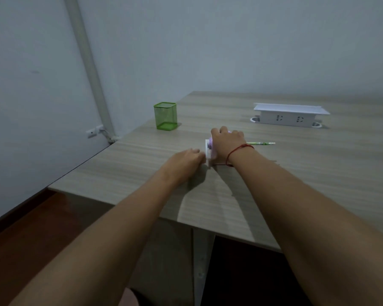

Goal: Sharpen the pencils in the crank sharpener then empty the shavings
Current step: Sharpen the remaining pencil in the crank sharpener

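A small pink and white crank sharpener [210, 149] stands in the middle of the wooden table [318, 173]. My right hand [227, 140] grips it from above and covers most of its body. My left hand [186, 161] is at the sharpener's left face, with its fingertips against the white front plate; what they hold is hidden. A green pencil [261, 143] lies flat on the table just right of my right hand.
A green mesh pencil cup [165, 115] stands near the table's left edge. A white power strip box [289, 117] sits at the back right. The table's near edge and left corner drop off to a dark floor.
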`<state>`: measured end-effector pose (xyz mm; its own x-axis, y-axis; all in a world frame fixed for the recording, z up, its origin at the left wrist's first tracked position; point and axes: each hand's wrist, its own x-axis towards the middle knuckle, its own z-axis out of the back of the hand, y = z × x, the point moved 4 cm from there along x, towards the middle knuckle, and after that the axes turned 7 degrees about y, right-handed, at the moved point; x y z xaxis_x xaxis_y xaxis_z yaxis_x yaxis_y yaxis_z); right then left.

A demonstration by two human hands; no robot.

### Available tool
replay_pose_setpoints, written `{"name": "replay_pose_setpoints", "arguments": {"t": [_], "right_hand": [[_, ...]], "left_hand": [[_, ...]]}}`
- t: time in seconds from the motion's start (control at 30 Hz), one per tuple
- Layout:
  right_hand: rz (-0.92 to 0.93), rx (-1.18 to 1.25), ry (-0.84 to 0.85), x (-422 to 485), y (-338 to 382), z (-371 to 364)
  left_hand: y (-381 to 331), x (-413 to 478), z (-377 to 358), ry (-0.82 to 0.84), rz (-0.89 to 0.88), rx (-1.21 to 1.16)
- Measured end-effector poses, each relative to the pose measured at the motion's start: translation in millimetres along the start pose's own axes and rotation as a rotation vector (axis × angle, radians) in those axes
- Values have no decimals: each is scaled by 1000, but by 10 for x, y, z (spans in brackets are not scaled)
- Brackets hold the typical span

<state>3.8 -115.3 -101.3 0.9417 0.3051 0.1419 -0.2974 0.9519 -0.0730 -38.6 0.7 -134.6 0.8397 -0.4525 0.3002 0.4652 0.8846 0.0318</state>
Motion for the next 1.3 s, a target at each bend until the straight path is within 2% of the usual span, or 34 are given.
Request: {"name": "replay_pose_setpoints", "arguments": {"t": [0.13,0.27,0.6,0.7,0.83,1.0,1.07,1.2,1.23,1.3], "right_hand": [[11,22,-10,20,-24,-45],[10,68,-3,-31,-24,-36],[29,37,82,-351,183,84],[44,93,106,-526,280,117],[-31,303,155,-769,232,237],[-109,128,211,-1026,-35,288],[-98,60,196,-1108,-83,277],[-11,88,246,-1163,-40,385],[-7,76,257,-1150,-27,397],[-31,37,177,-1133,-5,418]], "left_hand": [[60,217,-86,155,140,-8],[81,263,-137,205,200,8],[-87,-179,25,178,221,1],[-103,-357,98,177,247,41],[-151,-468,222,194,279,92],[-164,-543,220,213,360,-2],[-190,-564,229,174,372,-43],[-259,-505,432,-157,399,-219],[-309,-447,489,-191,390,-238],[-421,-301,562,-199,348,-273]]}}
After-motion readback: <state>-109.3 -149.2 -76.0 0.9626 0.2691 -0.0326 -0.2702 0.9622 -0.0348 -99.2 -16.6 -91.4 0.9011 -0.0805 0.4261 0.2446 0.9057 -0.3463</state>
